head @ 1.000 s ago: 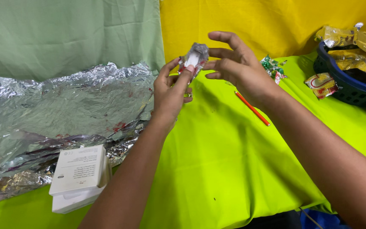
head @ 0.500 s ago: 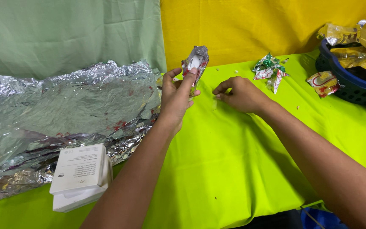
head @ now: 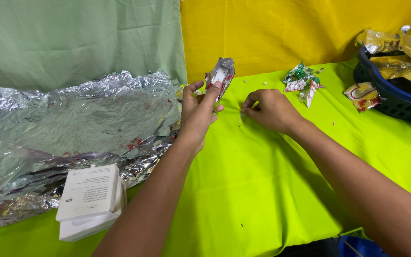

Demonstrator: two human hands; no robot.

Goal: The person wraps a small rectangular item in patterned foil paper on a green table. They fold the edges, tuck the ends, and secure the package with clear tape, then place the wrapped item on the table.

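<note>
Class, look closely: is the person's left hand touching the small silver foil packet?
Touching. The head view shows the left hand raised, its fingers pinching the foil packet above the green cloth.

Left hand (head: 197, 112) raised, fingers closed; right hand (head: 269, 109) lowered, fingertips pinched.

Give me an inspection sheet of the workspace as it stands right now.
Surface: lime-green tablecloth, a few small crumbs on it.
Job's things: small foil packet, torn open, white inside, held upright.
Clutter: large crumpled foil sheet at left; white box at its front edge; crumpled wrappers; blue basket with yellow wrappers at right.
Hands: left hand grips the foil packet; right hand rests on the cloth, fingertips pinched together, contents too small to tell.
Cables: nothing seen.
Surroundings: pale green cloth backdrop at left, yellow cloth backdrop at right.
</note>
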